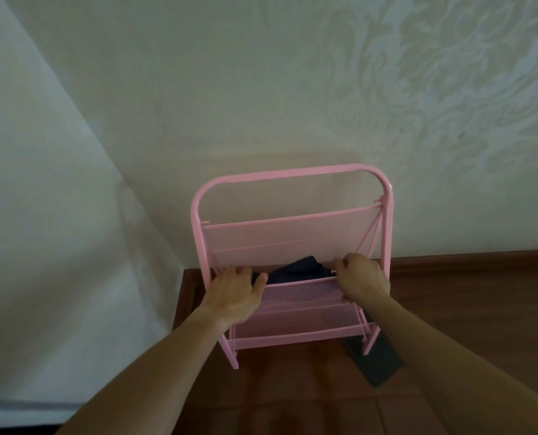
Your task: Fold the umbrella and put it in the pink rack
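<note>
Settling the dark folded umbrella point(296, 270) into the upper pocket of the pink rack point(293, 227).

The umbrella lies behind the rack's front mesh lip, its long axis apparently running from 9 to 3 o'clock, between the two hands. The left hand point(234, 291) rests at the 9 o'clock end with fingers spread over the lip, possibly touching the fabric; whether it grips anything I cannot tell. The right hand point(360, 279) curls closed on the lip at 3 o'clock. A dark flat object point(377, 362) lies on the wooden floor point(293, 400) at 5 o'clock of the rack.
</note>
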`<control>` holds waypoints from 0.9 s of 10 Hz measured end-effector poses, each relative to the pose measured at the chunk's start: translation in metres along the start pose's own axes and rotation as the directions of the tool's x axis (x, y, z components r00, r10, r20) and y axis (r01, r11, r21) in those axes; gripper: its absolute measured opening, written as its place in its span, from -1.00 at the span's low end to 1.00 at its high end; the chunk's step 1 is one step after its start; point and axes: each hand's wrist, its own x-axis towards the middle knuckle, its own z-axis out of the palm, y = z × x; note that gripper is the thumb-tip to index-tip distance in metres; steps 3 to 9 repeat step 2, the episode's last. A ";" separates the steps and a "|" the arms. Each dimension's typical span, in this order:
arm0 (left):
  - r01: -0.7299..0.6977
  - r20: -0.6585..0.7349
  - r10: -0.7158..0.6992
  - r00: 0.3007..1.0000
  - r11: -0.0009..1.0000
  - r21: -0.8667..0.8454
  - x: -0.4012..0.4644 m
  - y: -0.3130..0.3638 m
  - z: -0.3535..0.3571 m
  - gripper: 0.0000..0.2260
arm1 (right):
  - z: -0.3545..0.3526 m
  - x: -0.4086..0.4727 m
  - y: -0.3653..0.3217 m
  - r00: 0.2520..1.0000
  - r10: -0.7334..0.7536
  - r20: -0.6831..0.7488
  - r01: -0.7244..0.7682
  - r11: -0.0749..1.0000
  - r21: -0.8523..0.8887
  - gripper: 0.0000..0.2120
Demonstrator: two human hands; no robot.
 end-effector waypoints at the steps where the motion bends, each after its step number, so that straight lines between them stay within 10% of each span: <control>1: 0.007 -0.050 -0.005 0.999 1.000 0.031 -0.012 0.002 -0.001 -0.68 | -0.006 -0.013 -0.008 0.996 -0.070 -0.058 0.070 0.997 0.008 -0.66; 9: 0.113 -0.168 -0.130 0.977 0.988 -0.106 -0.023 0.006 -0.024 -0.67 | -0.023 -0.033 -0.021 0.989 -0.123 -0.084 0.123 0.992 0.000 -0.67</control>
